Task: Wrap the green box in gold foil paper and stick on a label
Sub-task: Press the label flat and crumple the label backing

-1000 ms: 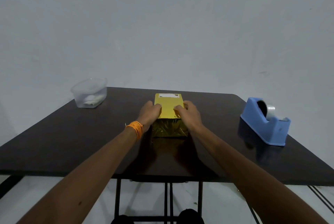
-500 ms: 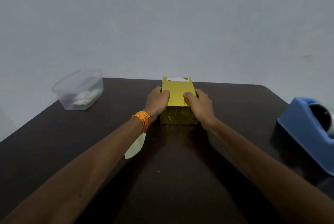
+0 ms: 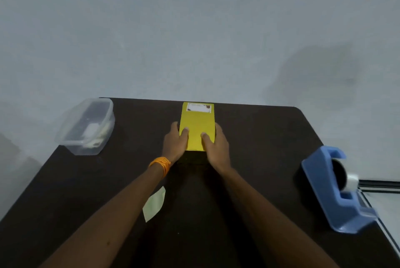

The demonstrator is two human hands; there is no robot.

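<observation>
While the left hand [image 3: 175, 140] grips the box [image 3: 195, 138] by its left side, thumb on top, the box rests on the tabletop [image 3: 259, 138], wrapped in foil [image 3: 198, 119], label [image 3: 198, 107] at its far end. The right hand [image 3: 216, 144] grips the right side likewise. Likely final step: press thumbs evenly, smooth seams, rub label edges flat.
</observation>
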